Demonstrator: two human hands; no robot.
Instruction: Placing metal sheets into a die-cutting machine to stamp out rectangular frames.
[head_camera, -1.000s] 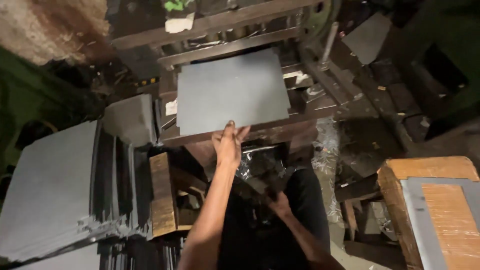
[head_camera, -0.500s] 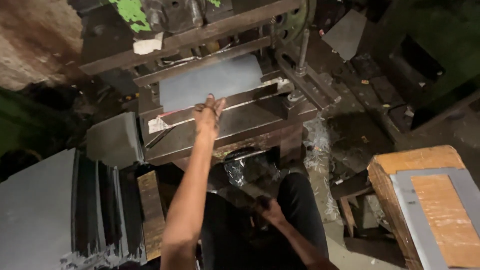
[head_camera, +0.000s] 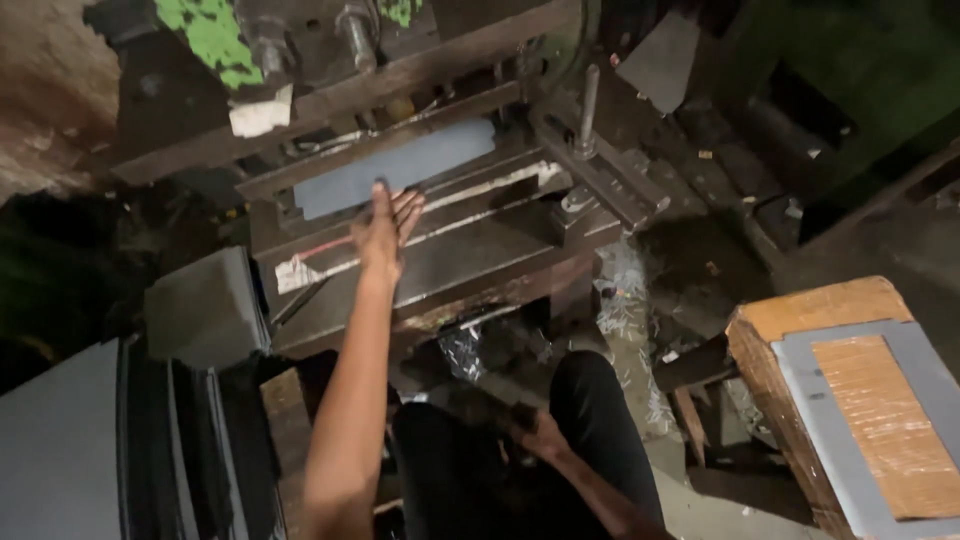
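1. Since a second ago, you are pushing the grey sheet (head_camera: 398, 168) much deeper into the press (head_camera: 440, 250): only a narrow strip is showing now at about 11 o'clock from the frame's centre, where nearly the whole panel was lying in view before.
2. Your left hand (head_camera: 385, 228) is reaching straight up toward 12 o'clock, fingers spread and flat, fingertips touching the sheet's near edge; it is pressing, not gripping.
3. Your right hand (head_camera: 545, 438) is resting low at 6 o'clock by your dark-clothed lap; it is too dim to tell whether it is open or closed on anything.
4. The sheet is looking thin, stiff and light, probably board or sheet metal; it is likely sliding easily on the bed. Its edges may be sharp, so taking it by the near edge with flat fingers seems soundest.
5. More grey sheets (head_camera: 60, 450) are standing stacked at 8 o'clock, and a cut grey frame (head_camera: 800, 385) is lying on a wrapped brown block (head_camera: 800, 305) at 4 o'clock.
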